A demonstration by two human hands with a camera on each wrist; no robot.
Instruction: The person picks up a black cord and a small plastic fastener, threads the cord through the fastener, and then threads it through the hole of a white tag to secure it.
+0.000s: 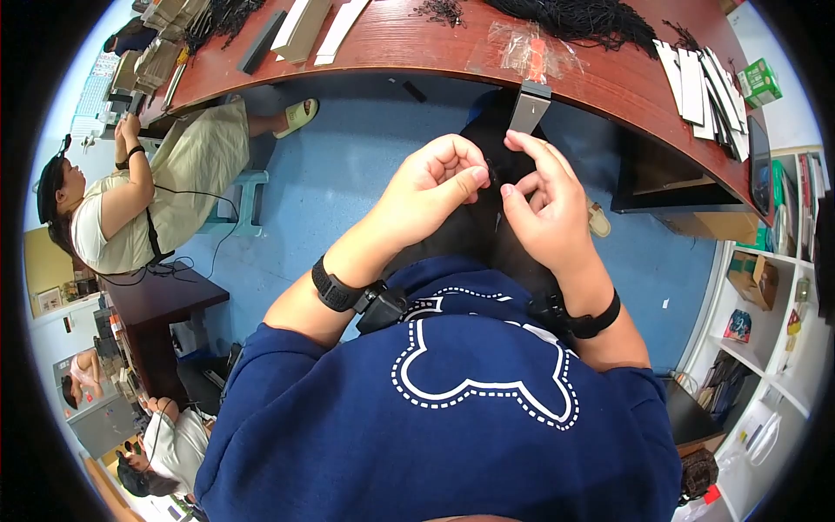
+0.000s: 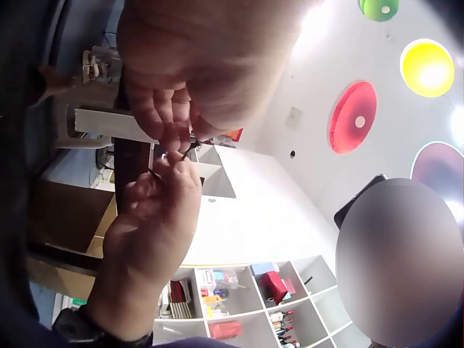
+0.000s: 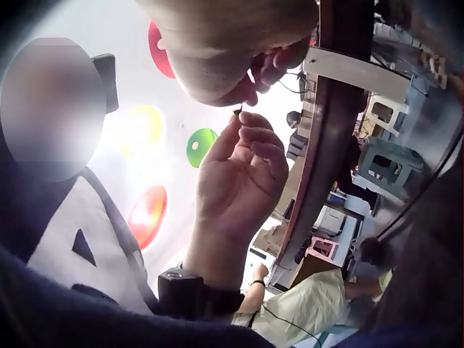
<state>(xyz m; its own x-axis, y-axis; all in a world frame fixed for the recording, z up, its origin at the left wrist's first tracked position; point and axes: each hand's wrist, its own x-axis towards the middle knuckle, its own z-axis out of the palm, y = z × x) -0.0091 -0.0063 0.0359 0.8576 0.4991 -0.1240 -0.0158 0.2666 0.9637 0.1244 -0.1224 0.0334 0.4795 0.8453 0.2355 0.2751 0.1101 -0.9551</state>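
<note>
Above the lap, my left hand [image 1: 435,187] pinches a thin black cord between thumb and curled fingers. In the left wrist view a dark bit of the cord [image 2: 192,148] shows at the fingertips. Facing it, my right hand [image 1: 548,204] has thumb and fingers bent close together, pinching the same cord; a thin strand [image 3: 293,83] trails by its fingers in the right wrist view. Between the hands, the cord mostly disappears against the black trousers. A pale flat strip [image 1: 529,109] with a dark end juts over the table edge just beyond the right fingertips.
The red-brown table [image 1: 400,39] holds a heap of black cords [image 1: 574,22], clear plastic film [image 1: 561,61] and white strips [image 1: 691,87]. Shelves [image 1: 748,348] stand at the right. Another person [image 1: 113,200] sits at the left by a stool [image 1: 248,204].
</note>
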